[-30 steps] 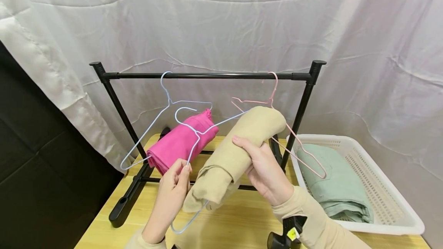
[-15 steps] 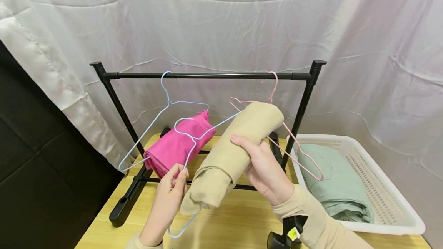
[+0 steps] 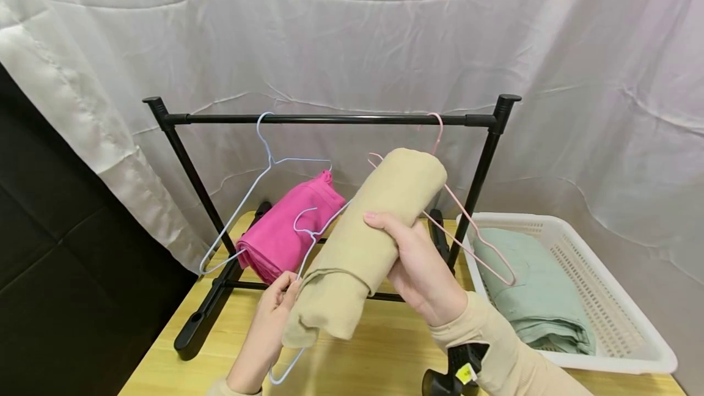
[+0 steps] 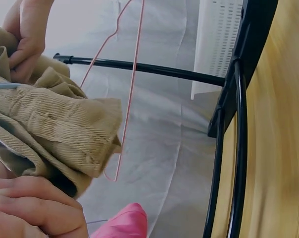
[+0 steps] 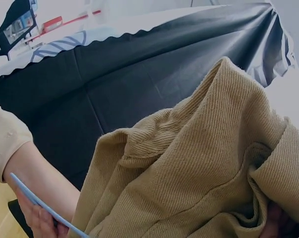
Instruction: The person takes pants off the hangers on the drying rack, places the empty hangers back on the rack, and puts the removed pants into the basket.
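Note:
In the head view a folded pair of khaki pants (image 3: 379, 200) slants across the middle, held by my right hand (image 3: 423, 267) with the thumb on top. A light blue hanger (image 3: 312, 234) passes into the fold; its hook and one lower corner show outside. My left hand (image 3: 271, 316) pinches the hanger's side at the left of the pants. From the left wrist the pants' thick band (image 4: 65, 124) is visible. The right wrist view shows a piece of the blue hanger (image 5: 45, 206) beside the left hand.
A black rack (image 3: 341, 119) stands behind, bearing another blue hanger (image 3: 236, 206) with folded pink cloth (image 3: 291, 225) and a pink hanger (image 3: 484, 243). At right, a white basket (image 3: 616, 298) holds folded green cloth (image 3: 533, 292). Below lies the wooden table (image 3: 385, 347).
The held blue hanger's hook has dropped and tilted, and more of its upper arm is hidden by the pants. The pants' far end has risen slightly. Both hands keep their holds.

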{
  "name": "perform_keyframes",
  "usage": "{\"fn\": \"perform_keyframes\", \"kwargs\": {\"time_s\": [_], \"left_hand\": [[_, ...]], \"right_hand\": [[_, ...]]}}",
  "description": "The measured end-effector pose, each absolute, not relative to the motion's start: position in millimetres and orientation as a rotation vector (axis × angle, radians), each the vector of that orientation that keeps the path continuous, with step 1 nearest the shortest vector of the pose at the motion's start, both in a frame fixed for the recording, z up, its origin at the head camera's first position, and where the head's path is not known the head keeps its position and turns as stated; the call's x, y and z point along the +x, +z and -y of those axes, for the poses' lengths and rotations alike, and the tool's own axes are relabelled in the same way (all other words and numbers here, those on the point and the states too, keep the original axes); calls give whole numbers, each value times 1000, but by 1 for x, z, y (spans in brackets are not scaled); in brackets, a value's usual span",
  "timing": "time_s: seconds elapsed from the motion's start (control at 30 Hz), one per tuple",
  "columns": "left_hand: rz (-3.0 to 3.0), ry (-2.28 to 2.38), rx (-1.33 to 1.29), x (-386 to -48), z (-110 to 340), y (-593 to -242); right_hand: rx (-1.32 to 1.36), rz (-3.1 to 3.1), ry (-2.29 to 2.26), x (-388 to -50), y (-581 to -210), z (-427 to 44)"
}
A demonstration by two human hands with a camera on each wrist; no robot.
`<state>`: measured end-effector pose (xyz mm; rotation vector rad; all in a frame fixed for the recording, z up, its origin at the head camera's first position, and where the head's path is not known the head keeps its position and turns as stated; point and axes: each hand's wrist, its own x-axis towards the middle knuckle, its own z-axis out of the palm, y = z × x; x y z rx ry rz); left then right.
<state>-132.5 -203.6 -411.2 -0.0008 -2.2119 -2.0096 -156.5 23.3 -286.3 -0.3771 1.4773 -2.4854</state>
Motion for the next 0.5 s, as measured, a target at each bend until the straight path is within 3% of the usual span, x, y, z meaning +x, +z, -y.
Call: {"fn": "perform_keyframes", "kwargs": {"time_s": [0.5], "left_hand": [[2157,-2058,-12,-131,205,-421]], "right_hand": [[-473,-1472,-2498,-150,-274,-26]]}}
